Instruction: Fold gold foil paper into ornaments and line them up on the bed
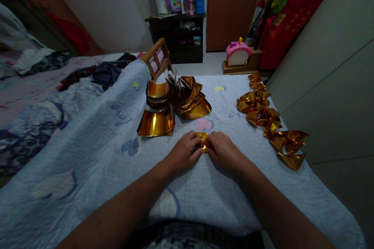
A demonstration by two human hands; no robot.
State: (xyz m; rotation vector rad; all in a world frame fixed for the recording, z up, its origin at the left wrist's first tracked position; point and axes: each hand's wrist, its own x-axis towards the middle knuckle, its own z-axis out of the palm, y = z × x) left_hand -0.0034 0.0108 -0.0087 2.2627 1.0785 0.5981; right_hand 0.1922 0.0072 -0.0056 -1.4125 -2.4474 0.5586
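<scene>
Close in front of me, my left hand (187,148) and my right hand (221,148) meet over a small piece of gold foil paper (203,137). Fingers of both hands press on it from either side, and much of the piece is hidden under them. Beyond my left hand lie stacks of curved gold foil sheets (156,121), fanned out and overlapping. Along the right edge of the bed runs a row of folded gold foil pieces (264,116), several of them touching one another.
A pale blue patterned quilt (122,186) covers the surface and rises on the left beside piled clothes (106,76). A wooden bed rail (159,60) stands behind the sheets. Pale cabinet doors (327,85) border the right side. A pink toy (238,52) sits past the far edge.
</scene>
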